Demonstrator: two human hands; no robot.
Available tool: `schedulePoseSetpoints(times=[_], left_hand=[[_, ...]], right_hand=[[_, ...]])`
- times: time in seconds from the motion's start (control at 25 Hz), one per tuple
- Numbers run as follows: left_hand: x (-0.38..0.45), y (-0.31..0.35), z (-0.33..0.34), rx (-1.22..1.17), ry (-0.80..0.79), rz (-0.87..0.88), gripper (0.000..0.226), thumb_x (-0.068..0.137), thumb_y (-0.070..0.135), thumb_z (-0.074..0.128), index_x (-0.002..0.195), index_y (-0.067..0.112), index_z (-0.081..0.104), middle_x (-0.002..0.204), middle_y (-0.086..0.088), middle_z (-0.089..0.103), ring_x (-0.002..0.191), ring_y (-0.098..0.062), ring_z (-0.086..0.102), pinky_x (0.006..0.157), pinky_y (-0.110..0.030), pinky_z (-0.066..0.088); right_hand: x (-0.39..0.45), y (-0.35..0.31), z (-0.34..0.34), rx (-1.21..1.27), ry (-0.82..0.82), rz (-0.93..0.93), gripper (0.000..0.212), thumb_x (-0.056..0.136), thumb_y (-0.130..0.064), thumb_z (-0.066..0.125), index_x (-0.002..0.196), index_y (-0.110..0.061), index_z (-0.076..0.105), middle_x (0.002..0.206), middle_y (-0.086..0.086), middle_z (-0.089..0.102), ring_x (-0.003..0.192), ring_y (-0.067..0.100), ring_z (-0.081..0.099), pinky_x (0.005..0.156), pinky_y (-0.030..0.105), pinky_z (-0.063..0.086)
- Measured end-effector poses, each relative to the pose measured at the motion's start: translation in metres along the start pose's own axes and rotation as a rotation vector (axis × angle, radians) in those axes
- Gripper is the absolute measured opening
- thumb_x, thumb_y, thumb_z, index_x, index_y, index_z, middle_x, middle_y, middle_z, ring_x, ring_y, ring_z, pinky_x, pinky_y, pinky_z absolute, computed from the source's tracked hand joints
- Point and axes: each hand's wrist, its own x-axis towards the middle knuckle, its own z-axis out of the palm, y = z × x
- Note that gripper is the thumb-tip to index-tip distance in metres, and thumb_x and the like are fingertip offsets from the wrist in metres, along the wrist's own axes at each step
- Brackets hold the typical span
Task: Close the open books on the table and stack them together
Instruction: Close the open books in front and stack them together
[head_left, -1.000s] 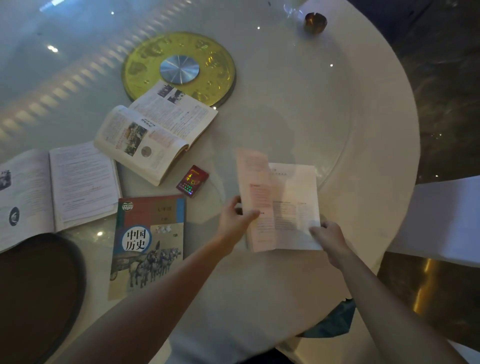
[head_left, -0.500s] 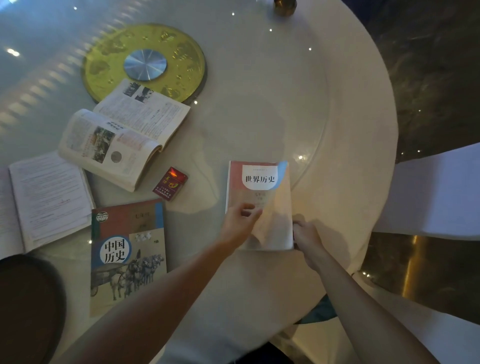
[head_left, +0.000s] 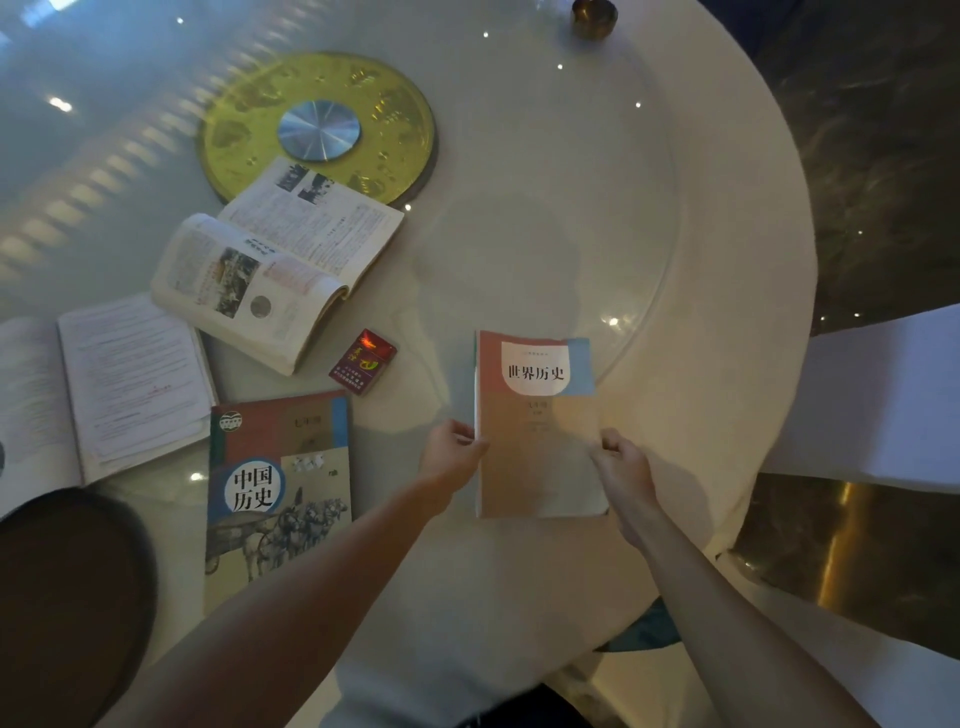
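A thin orange-covered history book (head_left: 537, 431) lies closed and flat on the white round table (head_left: 727, 291), right of centre. My left hand (head_left: 451, 457) pinches its left edge. My right hand (head_left: 621, 465) is curled at its right edge and touches it. Another closed book with horses on its cover (head_left: 278, 499) lies to the left. Behind it a thick illustrated book (head_left: 275, 270) lies open, and a second open book of plain text pages (head_left: 104, 389) lies at the far left.
A small red packet (head_left: 363, 360) sits between the books. A gold disc with a metal hub (head_left: 318, 127) marks the glass turntable's middle. A small brass cup (head_left: 594, 18) stands at the far edge. A dark round seat (head_left: 67, 603) is low left, a white-covered chair (head_left: 883, 395) right.
The orange book was open and held up a second ago; its cover has come down and it now lies closed and flat. My hands have slid to its two side edges.
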Motion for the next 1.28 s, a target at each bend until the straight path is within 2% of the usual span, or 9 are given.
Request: schedulePoseSetpoints(times=[0.12, 0.24, 0.36, 0.48, 0.64, 0.84, 1.08, 1.2, 1.28], left_hand=[[-0.008, -0.009, -0.013, -0.044, -0.013, 0.014, 0.016, 0.092, 0.011, 0.063, 0.084, 0.018, 0.051, 0.106, -0.024, 0.071, 0.090, -0.037, 0.071, 0.076, -0.047, 0.059], [-0.016, -0.018, -0.037, -0.106, -0.017, 0.063, 0.009, 0.095, 0.009, 0.060, 0.092, 0.013, 0.053, 0.106, -0.025, 0.071, 0.081, -0.027, 0.064, 0.061, -0.034, 0.048], [-0.026, -0.028, -0.073, -0.129, 0.008, 0.104, 0.011, 0.097, 0.009, 0.059, 0.104, 0.002, 0.056, 0.102, -0.019, 0.071, 0.079, -0.024, 0.063, 0.054, -0.028, 0.044], [-0.037, -0.042, -0.114, -0.192, 0.071, 0.158, 0.016, 0.098, 0.009, 0.061, 0.110, -0.001, 0.058, 0.110, -0.017, 0.072, 0.090, -0.023, 0.068, 0.068, -0.028, 0.055], [-0.046, -0.070, -0.168, -0.233, 0.171, 0.165, 0.004, 0.098, 0.017, 0.062, 0.101, 0.017, 0.061, 0.106, -0.009, 0.075, 0.097, -0.027, 0.072, 0.085, -0.047, 0.059], [-0.058, -0.119, -0.229, -0.246, 0.306, 0.091, 0.007, 0.099, 0.018, 0.059, 0.105, 0.014, 0.059, 0.110, -0.007, 0.068, 0.103, -0.026, 0.065, 0.090, -0.047, 0.057], [-0.054, -0.170, -0.263, -0.190, 0.389, 0.025, 0.004, 0.095, 0.014, 0.063, 0.094, 0.014, 0.060, 0.103, -0.012, 0.070, 0.097, -0.029, 0.067, 0.080, -0.041, 0.056], [-0.050, -0.177, -0.266, -0.127, 0.432, -0.010, 0.006, 0.092, 0.011, 0.066, 0.093, 0.006, 0.065, 0.094, -0.011, 0.072, 0.092, -0.029, 0.069, 0.068, -0.030, 0.051], [-0.047, -0.178, -0.269, -0.059, 0.428, -0.016, 0.008, 0.090, 0.011, 0.067, 0.094, 0.006, 0.070, 0.097, -0.011, 0.072, 0.094, -0.027, 0.068, 0.070, -0.029, 0.051]], right_hand=[[-0.010, -0.004, 0.008, 0.010, -0.075, 0.009, 0.023, 0.092, -0.009, 0.060, 0.108, -0.015, 0.075, 0.102, 0.012, 0.080, 0.088, 0.025, 0.075, 0.069, 0.034, 0.057], [-0.023, -0.015, 0.022, 0.005, -0.102, 0.052, 0.020, 0.089, -0.004, 0.059, 0.103, -0.006, 0.073, 0.093, 0.015, 0.075, 0.075, 0.021, 0.066, 0.054, 0.024, 0.050], [-0.040, -0.030, 0.044, 0.039, -0.184, 0.039, 0.024, 0.092, -0.011, 0.058, 0.107, -0.019, 0.075, 0.090, 0.004, 0.075, 0.074, 0.020, 0.065, 0.057, 0.027, 0.051], [-0.058, -0.044, 0.074, 0.062, -0.246, -0.008, 0.025, 0.095, -0.013, 0.059, 0.111, -0.024, 0.075, 0.090, 0.003, 0.077, 0.076, 0.023, 0.070, 0.063, 0.036, 0.056], [-0.081, -0.052, 0.127, -0.032, -0.300, -0.069, 0.023, 0.097, -0.008, 0.059, 0.116, -0.015, 0.071, 0.106, 0.007, 0.078, 0.089, 0.026, 0.074, 0.065, 0.041, 0.061], [-0.109, -0.046, 0.208, -0.194, -0.363, -0.161, 0.020, 0.100, -0.004, 0.057, 0.113, -0.012, 0.070, 0.107, 0.002, 0.078, 0.090, 0.017, 0.075, 0.073, 0.045, 0.066], [-0.117, -0.023, 0.270, -0.363, -0.311, -0.175, 0.005, 0.095, -0.009, 0.062, 0.097, -0.012, 0.064, 0.096, 0.009, 0.078, 0.087, 0.030, 0.077, 0.075, 0.051, 0.062], [-0.118, -0.014, 0.282, -0.489, -0.250, -0.211, 0.002, 0.092, -0.016, 0.061, 0.091, -0.017, 0.061, 0.089, 0.004, 0.076, 0.081, 0.027, 0.074, 0.072, 0.049, 0.060], [-0.117, -0.013, 0.286, -0.583, -0.188, -0.242, 0.008, 0.093, -0.018, 0.060, 0.086, -0.017, 0.060, 0.088, 0.005, 0.073, 0.078, 0.025, 0.070, 0.067, 0.044, 0.058]])
